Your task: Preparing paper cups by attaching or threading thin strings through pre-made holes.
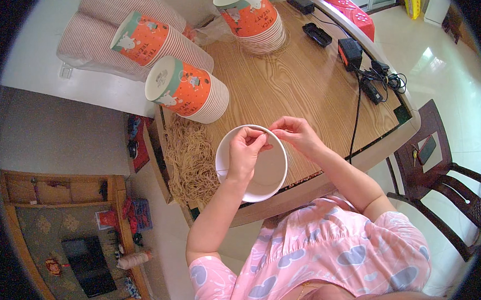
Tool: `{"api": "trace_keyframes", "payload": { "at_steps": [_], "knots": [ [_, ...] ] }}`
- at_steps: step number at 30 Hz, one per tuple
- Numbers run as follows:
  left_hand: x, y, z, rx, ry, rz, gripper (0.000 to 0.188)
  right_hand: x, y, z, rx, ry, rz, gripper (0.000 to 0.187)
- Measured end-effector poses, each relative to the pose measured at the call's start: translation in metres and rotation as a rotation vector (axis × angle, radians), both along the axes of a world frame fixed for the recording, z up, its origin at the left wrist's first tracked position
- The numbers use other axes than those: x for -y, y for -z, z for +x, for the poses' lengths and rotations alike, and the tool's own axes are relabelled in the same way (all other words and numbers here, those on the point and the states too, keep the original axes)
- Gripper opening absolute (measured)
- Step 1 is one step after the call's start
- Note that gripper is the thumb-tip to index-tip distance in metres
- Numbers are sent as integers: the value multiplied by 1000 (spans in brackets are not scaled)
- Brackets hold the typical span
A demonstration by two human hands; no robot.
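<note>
A white paper bucket [268,175] stands at the near edge of the wooden table, its open mouth facing up toward me. My left hand [245,154] reaches over the mouth, thumb and fingertips pinched together just inside the far rim. From outside that rim, my right hand [299,134] meets it with its fingertips pinched close to the left ones. Whatever is between the fingers is too small to make out. Left of the bucket lies a heap of beige cords [190,157]. Beyond the heap is a stack of orange and green printed paper buckets [187,92].
Two more stacks of printed buckets, one left [158,42] and one far [251,23], stand on the table [296,67]. Long plastic-wrapped stacks [99,46] lie at far left. A black charger [349,54] and cables are at right. A dark chair [425,142] stands beyond the right edge.
</note>
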State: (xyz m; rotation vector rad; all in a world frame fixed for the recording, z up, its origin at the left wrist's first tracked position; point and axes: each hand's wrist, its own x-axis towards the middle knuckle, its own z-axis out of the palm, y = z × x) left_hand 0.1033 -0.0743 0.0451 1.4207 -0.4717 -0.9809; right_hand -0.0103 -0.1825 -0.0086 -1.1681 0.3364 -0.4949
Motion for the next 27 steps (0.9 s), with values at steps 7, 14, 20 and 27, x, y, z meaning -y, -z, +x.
{"api": "trace_keyframes", "payload": {
  "at_steps": [7,14,20,27],
  "knots": [
    [2,-3,-2,19,35,27,6,1,11,6,-18,21,-73,12],
    [0,-3,-1,51,35,51,11,11,11,3,64,164,69,12],
    [0,-4,0,62,42,85,10,7,7,-2,97,104,62,23],
    [0,-5,-1,64,38,81,10,2,9,-1,-3,-8,-91,16]
  ]
}}
